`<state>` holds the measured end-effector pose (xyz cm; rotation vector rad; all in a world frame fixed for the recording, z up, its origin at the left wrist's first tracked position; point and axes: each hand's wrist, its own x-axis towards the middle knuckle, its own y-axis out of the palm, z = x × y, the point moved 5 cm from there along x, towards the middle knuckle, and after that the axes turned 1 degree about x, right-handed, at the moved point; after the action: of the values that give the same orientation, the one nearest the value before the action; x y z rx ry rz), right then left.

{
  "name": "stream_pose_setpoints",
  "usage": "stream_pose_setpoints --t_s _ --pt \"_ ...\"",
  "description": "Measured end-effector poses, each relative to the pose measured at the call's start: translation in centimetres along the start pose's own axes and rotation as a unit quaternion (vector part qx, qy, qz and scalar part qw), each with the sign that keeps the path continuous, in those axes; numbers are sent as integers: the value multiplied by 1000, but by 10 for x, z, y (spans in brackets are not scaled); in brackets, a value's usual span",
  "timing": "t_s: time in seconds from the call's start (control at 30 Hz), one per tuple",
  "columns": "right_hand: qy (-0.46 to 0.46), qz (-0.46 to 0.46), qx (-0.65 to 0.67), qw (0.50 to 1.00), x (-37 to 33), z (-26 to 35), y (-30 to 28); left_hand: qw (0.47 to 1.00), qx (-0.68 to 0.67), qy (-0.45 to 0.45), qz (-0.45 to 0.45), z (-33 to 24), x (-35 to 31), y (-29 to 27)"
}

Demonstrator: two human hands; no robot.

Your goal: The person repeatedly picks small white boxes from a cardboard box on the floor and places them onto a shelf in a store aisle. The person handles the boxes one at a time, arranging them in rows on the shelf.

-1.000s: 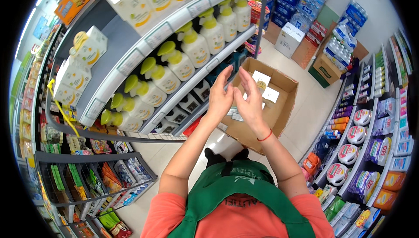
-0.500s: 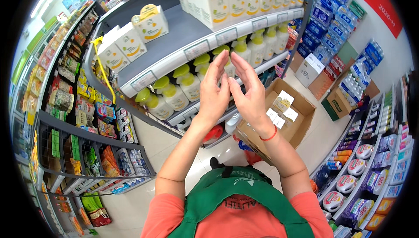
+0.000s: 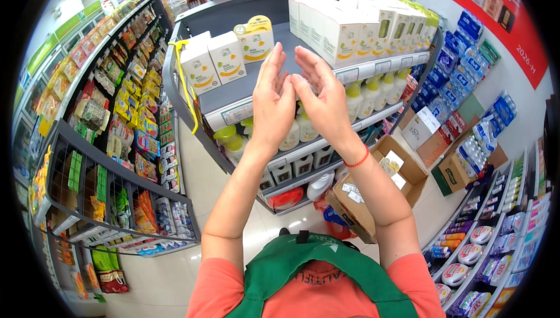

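My left hand (image 3: 273, 99) and my right hand (image 3: 324, 99) are raised side by side in front of a grey shelf unit (image 3: 233, 99), palms turned toward each other and fingers spread. The fingertips nearly touch, and I see nothing held between them. A red band (image 3: 357, 159) circles my right wrist. Just behind the hands, white bottles with yellow-green caps (image 3: 364, 93) stand on the middle shelf. White cartons (image 3: 338, 32) line the shelf above, with a yellow-and-white carton (image 3: 255, 38) beside them.
An open cardboard box (image 3: 379, 184) sits on the floor below my right arm. A wire rack of snack packets (image 3: 116, 201) stands on the left. Shelves of tubs and bottles (image 3: 478, 242) run along the right. A yellow strap (image 3: 185, 85) hangs from the shelf corner.
Both hands have risen from over the cardboard box to the level of the upper shelves and have parted slightly. My view has tilted up with them.
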<state>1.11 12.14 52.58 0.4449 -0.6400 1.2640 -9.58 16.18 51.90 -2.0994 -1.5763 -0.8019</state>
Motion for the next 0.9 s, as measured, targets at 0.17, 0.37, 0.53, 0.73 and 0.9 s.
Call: stream_pose_setpoints --t_s 0.17,0.37,0.53,0.73,0.9 --pt "16 7 5 1000 31 -13 19 1000 8 -27 -4 11 18 -20" --pt "14 -19 -91 996 76 -38 24 998 17 -59 16 19 33 -29" --pt "27 -43 -130 990 98 -50 33 996 -5 -84 26 17 38 -31" --pt "41 -60 -130 989 109 -61 37 993 -50 -103 13 11 41 -33" --pt "91 -70 -109 987 112 -56 32 993 -47 -107 4 10 41 -32"
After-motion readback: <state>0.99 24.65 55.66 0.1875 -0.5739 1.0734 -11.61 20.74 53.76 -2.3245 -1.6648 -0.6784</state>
